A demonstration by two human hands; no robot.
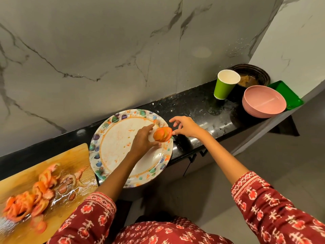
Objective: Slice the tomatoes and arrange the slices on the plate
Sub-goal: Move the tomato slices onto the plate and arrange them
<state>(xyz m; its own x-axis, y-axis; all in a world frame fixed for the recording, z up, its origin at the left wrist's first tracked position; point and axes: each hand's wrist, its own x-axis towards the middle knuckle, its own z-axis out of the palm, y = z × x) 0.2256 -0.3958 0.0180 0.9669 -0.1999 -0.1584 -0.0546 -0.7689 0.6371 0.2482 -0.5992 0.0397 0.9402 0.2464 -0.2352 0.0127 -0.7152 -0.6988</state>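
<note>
Presently: slices in transit over plate, arrangement barely begun

At far left, the wooden cutting board carries a wet, loose heap of cut tomato pieces, blurred in this view; no knife can be made out. Just right of the board, touching or nearly touching its edge, sits the floral-rimmed plate, smeared with juice and seeds but bearing no laid-out slices that can be seen.

The left hand reaches across the plate and holds a fanned stack of tomato slices over the plate's right rim, fingers curled round it. The right hand meets the stack from the other side, fingers spread and relaxed, one fingertip touching the slices' edge; it grips nothing.

Further right stand a green paper cup, a pink bowl, a dark dish and a green tray.

Risks, as judged: the stack hangs at the rim, so wet slices could slip onto the black counter. The plate overhangs the counter edge; downward pressure near that side could tip it.
</note>
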